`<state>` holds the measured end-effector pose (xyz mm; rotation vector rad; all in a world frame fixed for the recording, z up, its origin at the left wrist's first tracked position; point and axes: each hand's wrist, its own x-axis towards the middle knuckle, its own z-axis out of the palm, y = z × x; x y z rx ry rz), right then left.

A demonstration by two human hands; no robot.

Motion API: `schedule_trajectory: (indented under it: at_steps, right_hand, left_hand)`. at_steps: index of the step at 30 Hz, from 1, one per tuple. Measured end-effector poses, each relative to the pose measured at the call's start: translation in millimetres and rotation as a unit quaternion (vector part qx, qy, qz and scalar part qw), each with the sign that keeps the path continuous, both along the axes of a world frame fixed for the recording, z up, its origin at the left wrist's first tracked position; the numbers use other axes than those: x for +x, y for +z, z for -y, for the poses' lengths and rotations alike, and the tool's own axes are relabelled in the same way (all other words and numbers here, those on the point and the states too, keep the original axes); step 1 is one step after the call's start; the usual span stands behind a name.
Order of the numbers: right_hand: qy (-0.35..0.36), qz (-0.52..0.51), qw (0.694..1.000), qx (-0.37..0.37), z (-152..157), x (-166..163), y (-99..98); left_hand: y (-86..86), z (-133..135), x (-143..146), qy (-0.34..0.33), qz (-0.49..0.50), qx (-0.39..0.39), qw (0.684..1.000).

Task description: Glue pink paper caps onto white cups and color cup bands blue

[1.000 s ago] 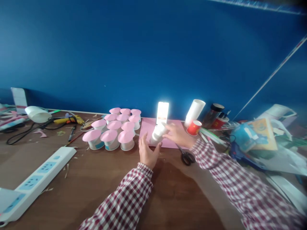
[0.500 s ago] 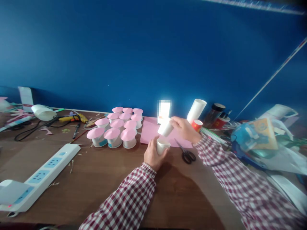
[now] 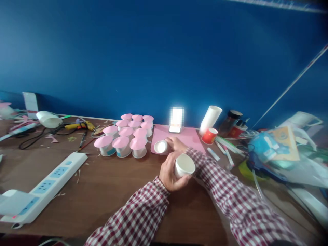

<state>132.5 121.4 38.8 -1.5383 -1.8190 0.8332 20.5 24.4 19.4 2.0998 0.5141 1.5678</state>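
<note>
My left hand (image 3: 169, 172) is wrapped round a white paper cup (image 3: 185, 165), its round opening tilted up toward me. Just beyond it, my right hand (image 3: 177, 145) grips a second paper cup (image 3: 161, 147) over the pink sheet (image 3: 191, 134); that cup's mouth faces me. My right forearm passes behind the left hand's cup. To the left stand several white cups (image 3: 139, 152) in rows, topped with pink discs (image 3: 137, 143). Behind my right hand, a lit phone (image 3: 175, 129) leans upright at the sheet's back edge.
A power strip (image 3: 48, 186) lies at the left, with a yellow glue gun (image 3: 79, 125) behind it. A tall stack of white cups (image 3: 210, 119), a red cup (image 3: 209, 136) and a dark-lidded jar (image 3: 230, 121) stand right of the sheet. Plastic bags (image 3: 279, 147) crowd the far right.
My right hand has swung left and down with its cup, whose mouth now faces me. My left hand has shifted right, tilting its cup. The scissors are no longer visible.
</note>
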Motion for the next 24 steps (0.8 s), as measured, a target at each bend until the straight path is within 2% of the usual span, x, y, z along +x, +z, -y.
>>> schedule_trajectory:
  at_steps: [4,7,9,13,15,21,24]
  right_hand:
    - [-0.044,0.041,0.998,0.035,-9.7,-0.3,-2.6]
    - [-0.027,0.049,0.998,0.022,-12.6,7.1,0.0]
    - [0.011,0.044,0.999,0.004,-8.8,13.3,4.3]
    - [0.156,-0.002,0.988,-0.009,9.9,18.6,11.6]
    - [0.185,-0.035,0.982,0.01,19.0,13.0,10.2]
    - [0.121,-0.018,0.991,0.056,28.3,-21.4,-6.2]
    - [0.068,-0.033,0.992,0.102,22.7,-29.8,-5.1]
  left_hand:
    - [-0.3,-1.5,-0.4,0.022,0.003,-0.005,1.0]
    - [-0.3,-0.5,-0.4,0.019,-0.004,0.012,1.0]
    - [-0.5,2.3,0.7,0.014,0.0,0.032,0.999]
    - [-1.5,9.6,4.2,0.026,0.04,0.065,0.997]
    - [-2.0,11.1,5.1,0.034,0.059,0.079,0.995]
    - [-2.0,5.6,1.6,0.068,0.072,0.079,0.992]
    - [-0.6,4.0,-0.2,0.08,0.088,0.071,0.99]
